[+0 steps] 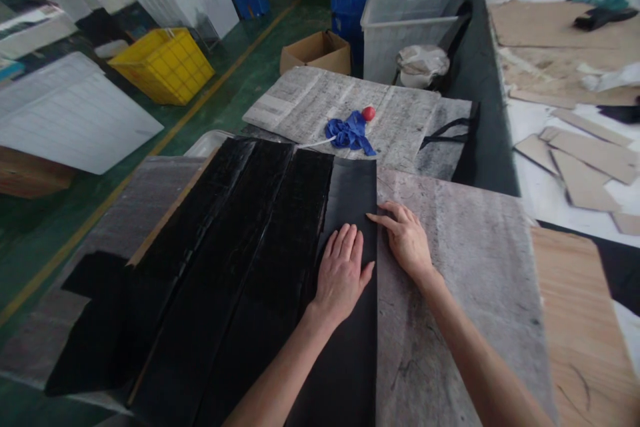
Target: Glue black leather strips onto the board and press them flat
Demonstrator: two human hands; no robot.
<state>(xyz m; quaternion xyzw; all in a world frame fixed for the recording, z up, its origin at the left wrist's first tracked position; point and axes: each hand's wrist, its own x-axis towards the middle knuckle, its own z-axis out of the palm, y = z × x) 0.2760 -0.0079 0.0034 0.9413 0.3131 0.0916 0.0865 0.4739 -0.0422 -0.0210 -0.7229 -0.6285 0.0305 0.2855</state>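
My left hand lies flat on a smooth black strip, its fingers stretched forward. At the strip's right edge is my right hand, its index finger and thumb side touching the edge and the other fingers resting on the stained grey board. Left of the strip, several glossy black panels lie side by side, overlapping, with a tan edge showing on the leftmost. The lower part of the strip passes beside my left forearm.
Beyond the panels, a blue cloth and a red ball lie on another board. A cardboard box and a white bin stand behind. At right are a wooden board and cardboard pieces. A yellow basket stands at left.
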